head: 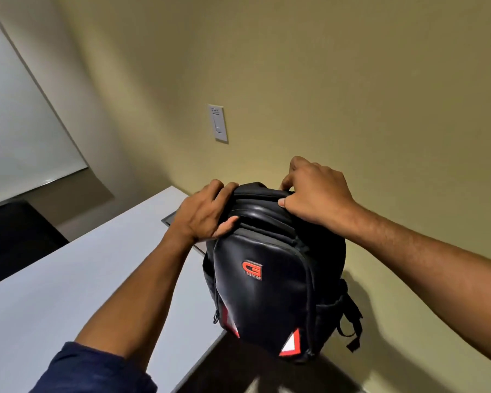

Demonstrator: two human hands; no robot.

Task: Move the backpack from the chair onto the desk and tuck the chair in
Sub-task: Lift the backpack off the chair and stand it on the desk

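Observation:
A black backpack with a red G logo and red-white corner triangles stands upright in front of me, held in the air at the near right corner of the grey desk. My left hand grips its top left edge. My right hand is closed on the top of the bag near its handle. The bag's bottom hangs past the desk's edge, over a dark area below. Straps dangle on its right side. The chair cannot be made out clearly; only a dark shape shows beneath the bag.
The desk runs from lower left toward the beige wall. A light switch plate is on that wall. A recessed cable hatch sits in the desk behind my left hand. A whiteboard hangs at the left, a dark chair back beneath it.

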